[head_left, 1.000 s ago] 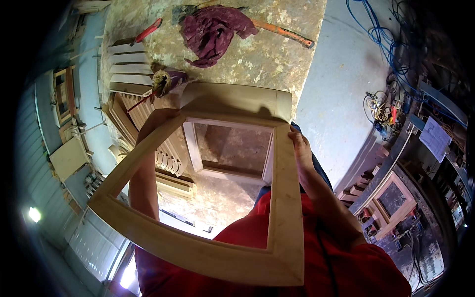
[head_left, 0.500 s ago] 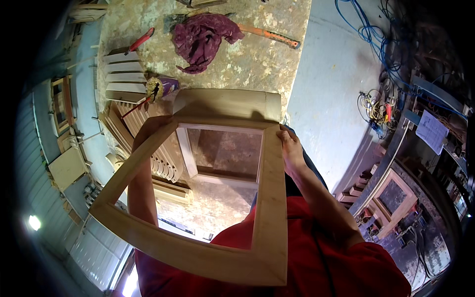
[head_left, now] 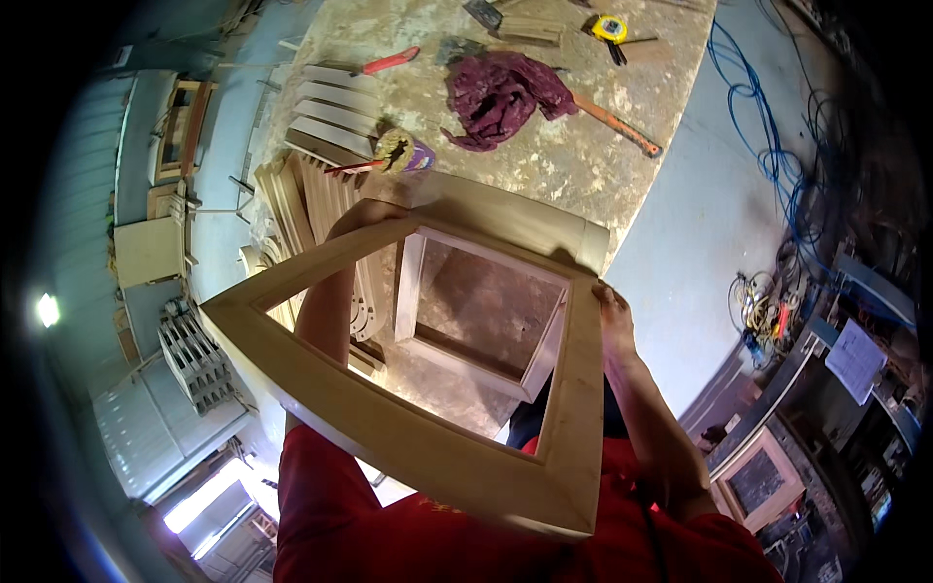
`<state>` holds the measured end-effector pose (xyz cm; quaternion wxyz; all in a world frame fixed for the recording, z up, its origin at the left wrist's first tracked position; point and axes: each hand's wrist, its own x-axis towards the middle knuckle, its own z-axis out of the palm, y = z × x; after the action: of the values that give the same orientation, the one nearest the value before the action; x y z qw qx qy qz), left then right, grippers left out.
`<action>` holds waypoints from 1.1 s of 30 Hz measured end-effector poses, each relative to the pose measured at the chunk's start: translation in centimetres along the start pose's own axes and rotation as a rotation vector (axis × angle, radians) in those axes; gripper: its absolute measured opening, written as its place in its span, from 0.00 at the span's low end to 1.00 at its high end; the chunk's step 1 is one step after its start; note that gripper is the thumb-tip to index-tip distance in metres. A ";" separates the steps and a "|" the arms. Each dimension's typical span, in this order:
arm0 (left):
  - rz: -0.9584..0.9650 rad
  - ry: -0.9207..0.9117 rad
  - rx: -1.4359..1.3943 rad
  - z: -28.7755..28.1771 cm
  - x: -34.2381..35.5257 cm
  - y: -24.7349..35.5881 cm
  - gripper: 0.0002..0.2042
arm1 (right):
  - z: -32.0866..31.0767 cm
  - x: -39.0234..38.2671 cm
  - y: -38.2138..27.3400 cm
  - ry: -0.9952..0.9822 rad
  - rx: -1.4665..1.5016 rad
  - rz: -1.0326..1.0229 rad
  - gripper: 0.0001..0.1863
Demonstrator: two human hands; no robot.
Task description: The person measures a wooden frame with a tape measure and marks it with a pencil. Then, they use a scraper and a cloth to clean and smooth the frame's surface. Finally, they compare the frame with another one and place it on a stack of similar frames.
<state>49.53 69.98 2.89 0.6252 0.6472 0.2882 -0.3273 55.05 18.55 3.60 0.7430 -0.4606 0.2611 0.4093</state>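
A pale wooden frame (head_left: 408, 428) with mitred corners is held up in front of my red shirt, tilted, its near side looming large. Through its opening shows a smaller rectangular wooden frame (head_left: 466, 369); I cannot tell whether the two are joined. A wide wooden board (head_left: 505, 216) runs along the far side. My left hand (head_left: 382, 212) grips the far left part, its fingers mostly hidden by the wood. Closed around the far right corner is my right hand (head_left: 612, 316), thumb on the edge.
On the stained worktable (head_left: 641, 87) lie a maroon cloth (head_left: 501, 97), an orange-handled hammer (head_left: 617, 124), a yellow tape measure (head_left: 609, 29), a red-handled tool (head_left: 392, 60), wooden slats (head_left: 335, 107) and a purple pot (head_left: 420, 155). Blue hoses (head_left: 768, 136) lie to the right.
The view has turned, so the table's things sit further right. The wooden frame has tilted, its far right corner lower in view, and both hands keep their hold.
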 end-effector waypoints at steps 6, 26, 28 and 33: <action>0.211 0.126 -0.043 3.4 -8.2 -2.6 0.21 | 3.4 -10.0 -4.6 -0.123 0.158 0.463 0.27; 0.493 -0.211 -0.460 32.8 -10.6 17.5 0.27 | -15.9 -15.7 -33.6 -0.126 0.030 -0.544 0.22; 0.512 -0.141 -0.343 34.6 -8.3 20.1 0.29 | -16.7 -15.5 -36.7 -0.160 0.013 -0.556 0.23; 0.701 -0.122 -0.359 35.8 -3.4 27.6 0.31 | -19.2 -14.4 -40.3 -0.219 -0.018 -0.457 0.22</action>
<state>66.69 32.92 22.54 0.8182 0.5661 0.0648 -0.0765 81.43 -13.66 25.13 0.8360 -0.4672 0.0647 0.2804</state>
